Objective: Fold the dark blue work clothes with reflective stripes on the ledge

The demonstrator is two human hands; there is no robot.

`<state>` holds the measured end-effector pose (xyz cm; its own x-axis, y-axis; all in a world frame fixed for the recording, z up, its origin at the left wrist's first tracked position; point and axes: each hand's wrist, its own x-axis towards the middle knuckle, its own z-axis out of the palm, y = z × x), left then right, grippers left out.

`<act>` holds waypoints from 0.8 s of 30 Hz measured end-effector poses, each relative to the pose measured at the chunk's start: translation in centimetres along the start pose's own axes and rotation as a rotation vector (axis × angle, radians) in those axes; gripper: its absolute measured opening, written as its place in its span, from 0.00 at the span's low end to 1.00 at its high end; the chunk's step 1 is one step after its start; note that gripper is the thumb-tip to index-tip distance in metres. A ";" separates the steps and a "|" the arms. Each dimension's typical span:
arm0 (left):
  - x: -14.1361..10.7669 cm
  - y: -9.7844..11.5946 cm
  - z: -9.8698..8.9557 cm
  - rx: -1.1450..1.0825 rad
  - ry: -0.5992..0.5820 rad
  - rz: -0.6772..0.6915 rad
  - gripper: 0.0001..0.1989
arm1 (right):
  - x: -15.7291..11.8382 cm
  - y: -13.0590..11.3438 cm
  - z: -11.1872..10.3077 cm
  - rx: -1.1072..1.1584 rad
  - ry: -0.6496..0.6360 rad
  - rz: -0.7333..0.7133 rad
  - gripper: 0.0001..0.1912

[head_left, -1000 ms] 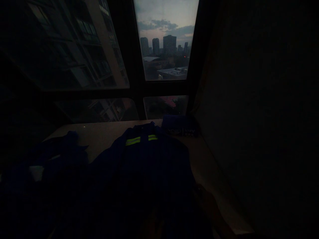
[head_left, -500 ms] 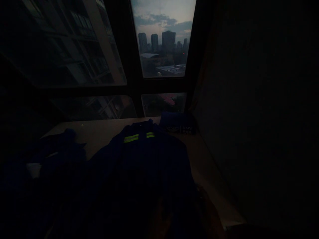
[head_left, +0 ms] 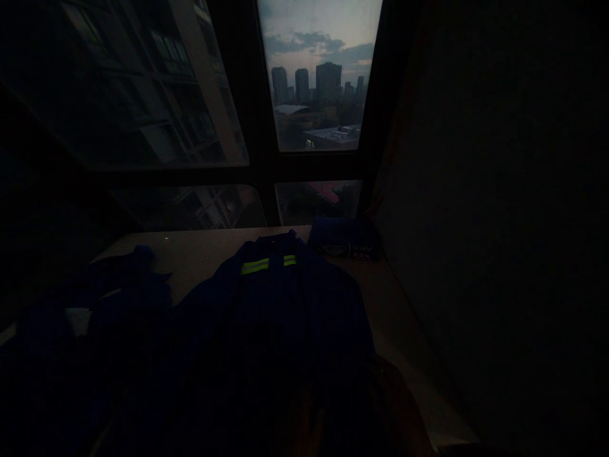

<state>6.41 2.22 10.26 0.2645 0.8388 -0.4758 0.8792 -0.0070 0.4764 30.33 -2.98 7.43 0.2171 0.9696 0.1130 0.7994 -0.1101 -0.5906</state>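
Note:
A dark blue work jacket (head_left: pixel 280 304) with yellow-green reflective strips lies spread on a pale surface (head_left: pixel 200 247), its collar toward the window. Very dimly, my right hand (head_left: pixel 392 387) shows at the jacket's right side, by the sleeve edge. My left hand (head_left: pixel 307 419) is low in the middle, over the jacket's front. Both hands are so dark that their fingers, and whether they grip the cloth, cannot be made out. The jacket's lower part fades into black.
A folded blue bundle with white lettering (head_left: pixel 345 240) sits behind the jacket at the right. More crumpled blue clothing (head_left: pixel 128 292) with a whitish patch lies at the left. A dark wall (head_left: pixel 476 222) rises on the right, and a framed window (head_left: pixel 318 165) stands behind.
The view has shifted slightly, so everything sits a little further right. My hands stay near the jacket's right side and middle; the jacket lies much as before.

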 end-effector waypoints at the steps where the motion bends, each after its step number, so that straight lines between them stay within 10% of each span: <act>1: 0.2 0.2 -0.5 0.041 0.030 0.043 0.29 | 1.1 -1.2 0.3 -0.014 0.000 -0.072 0.22; 8: 2.0 -1.8 -0.9 0.182 0.211 0.111 0.26 | 4.4 -6.0 5.7 -0.202 -0.204 -0.386 0.29; 18: -0.3 -15.7 -8.4 0.433 0.794 -0.078 0.28 | 4.7 -1.8 7.2 -0.250 -0.265 -0.429 0.29; 24: -3.1 -19.5 -9.4 0.470 0.532 -0.340 0.32 | 6.5 1.6 5.9 -0.242 -0.272 -0.480 0.29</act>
<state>-15.30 4.94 9.40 -0.1697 0.9834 -0.0648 0.9847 0.1665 -0.0512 29.75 4.47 2.53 -0.3252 0.9409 0.0949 0.8845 0.3382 -0.3215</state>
